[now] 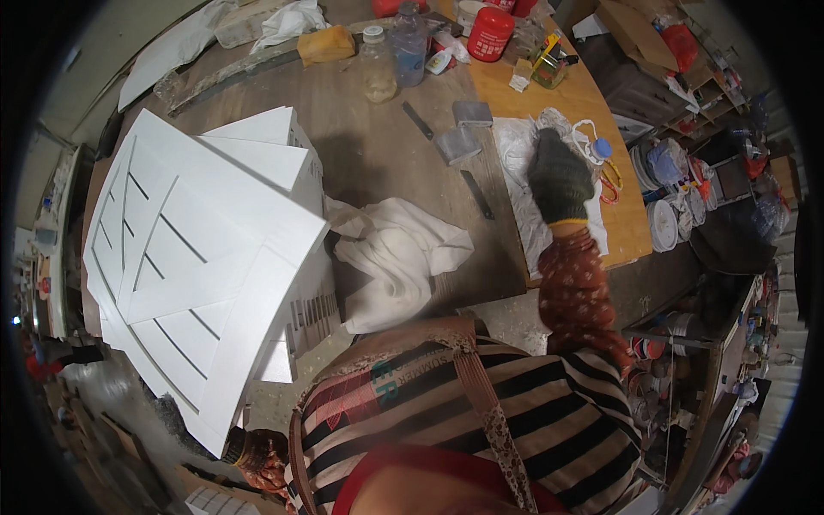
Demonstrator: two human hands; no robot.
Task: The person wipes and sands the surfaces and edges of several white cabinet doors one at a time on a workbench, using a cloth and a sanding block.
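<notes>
Striped shirt (549,416), then white sheet (515,159) under gloved right hand (561,178)

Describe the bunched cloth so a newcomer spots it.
On the brown table, find the slotted white panels. Just right of them lies the bunched cloth, off-white; unlike the white sheet under the right hand, no hand touches it.

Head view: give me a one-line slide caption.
Gloved right hand over a crumpled white sheet, gloved left hand at the lower corner of stacked white slotted panels, pale cloth alongside.
</notes>
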